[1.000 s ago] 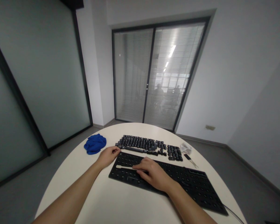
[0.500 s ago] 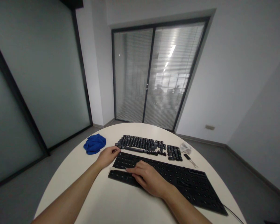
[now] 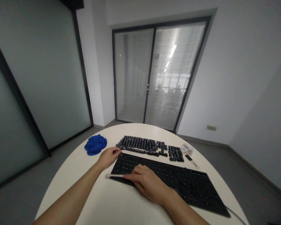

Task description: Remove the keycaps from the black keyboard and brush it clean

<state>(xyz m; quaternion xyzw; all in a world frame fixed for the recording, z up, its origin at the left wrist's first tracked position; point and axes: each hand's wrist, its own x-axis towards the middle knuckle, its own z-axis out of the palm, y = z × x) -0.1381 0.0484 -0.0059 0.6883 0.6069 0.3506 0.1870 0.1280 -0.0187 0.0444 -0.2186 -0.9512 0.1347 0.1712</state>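
Note:
A black keyboard base [image 3: 189, 187] with its keycaps off lies slanted across the table, rows of small key posts showing. My left hand [image 3: 109, 156] is closed at its upper left corner, curled fingertips against the edge. In my right hand [image 3: 147, 182] is a slim pale stick, apparently a brush [image 3: 114, 175], gripped with the index finger stretched along it. The brush points left over the base's lower left corner, its lighter, wider tip just past the edge. My right hand covers part of the base's front.
Loose black keycaps [image 3: 140, 143] lie in keyboard order behind the base. A blue cloth [image 3: 96, 144] sits at the left. To the right are a crumpled clear bag [image 3: 187, 149] and a small black-ended tool [image 3: 192, 160]. A cable [image 3: 235, 214] leaves the base's right end over the round table [image 3: 93, 200].
My right hand has moved the brush toward me and a little left, from over the base to its lower left edge. My left hand stays at the corner.

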